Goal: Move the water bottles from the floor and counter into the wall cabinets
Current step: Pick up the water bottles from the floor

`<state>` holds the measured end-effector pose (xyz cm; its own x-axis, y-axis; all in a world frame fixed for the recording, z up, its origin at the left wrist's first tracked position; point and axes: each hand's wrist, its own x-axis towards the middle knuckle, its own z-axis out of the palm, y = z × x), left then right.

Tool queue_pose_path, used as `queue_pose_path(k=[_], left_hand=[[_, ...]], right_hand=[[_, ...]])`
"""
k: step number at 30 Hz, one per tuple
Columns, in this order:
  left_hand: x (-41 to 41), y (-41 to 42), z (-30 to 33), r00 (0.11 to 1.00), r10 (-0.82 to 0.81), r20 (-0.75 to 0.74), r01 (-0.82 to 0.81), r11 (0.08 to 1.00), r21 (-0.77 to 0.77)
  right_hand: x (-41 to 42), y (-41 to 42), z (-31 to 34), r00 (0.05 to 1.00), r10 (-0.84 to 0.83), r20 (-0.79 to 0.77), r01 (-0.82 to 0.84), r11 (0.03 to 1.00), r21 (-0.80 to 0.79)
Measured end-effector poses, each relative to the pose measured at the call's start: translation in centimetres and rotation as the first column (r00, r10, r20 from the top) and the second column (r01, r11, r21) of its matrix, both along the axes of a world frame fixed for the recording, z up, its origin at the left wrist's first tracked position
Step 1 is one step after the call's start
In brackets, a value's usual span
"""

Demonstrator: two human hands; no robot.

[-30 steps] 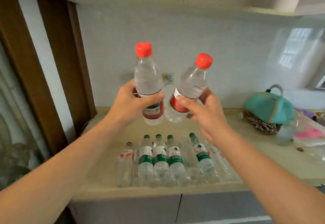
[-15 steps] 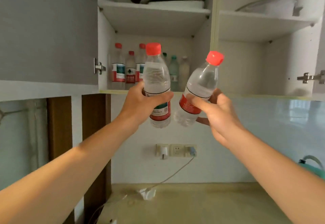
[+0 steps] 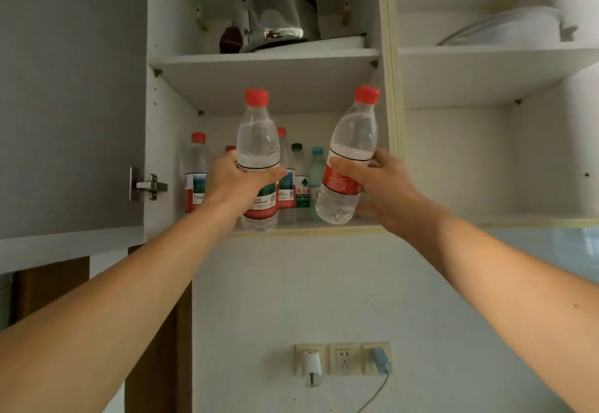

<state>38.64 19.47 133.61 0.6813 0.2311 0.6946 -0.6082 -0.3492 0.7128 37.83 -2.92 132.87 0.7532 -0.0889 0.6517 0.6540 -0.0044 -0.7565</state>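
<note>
At cabinet (image 3: 390, 140), bottles (image 3: 258, 140) in hands (image 3: 240, 182).

Soft, even daylight fills the scene, apparently from the right, where the glossy wall tile (image 3: 551, 250) below the right end of the wall cabinet (image 3: 265, 56) carries a pale sheen. The cabinet's lower compartment is dimmer toward its back, its shelf undersides are shaded grey, and the steel kettle (image 3: 278, 17) on its upper shelf shows bright reflections. Wide-angle distortion bows the cabinet's straight edges toward the frame borders, and detail is slightly soft throughout, with label print inside the cabinet unreadable.
</note>
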Motion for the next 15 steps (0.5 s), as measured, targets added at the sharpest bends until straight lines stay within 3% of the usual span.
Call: queue_pose_path(k=[7, 15], left_hand=[[6.0, 0.8, 1.3, 0.997, 0.039, -0.065, -0.047, 0.991, -0.124], [10.0, 0.6, -0.1, 0.983, 0.179, -0.052, -0.172, 0.978, 0.115]], right_hand=[[6.3, 0.1, 1.7, 0.99, -0.034, -0.136, 0.025, 0.997, -0.07], [9.9, 0.9, 3.4, 0.959, -0.149, -0.239, 0.055, 0.93, -0.363]])
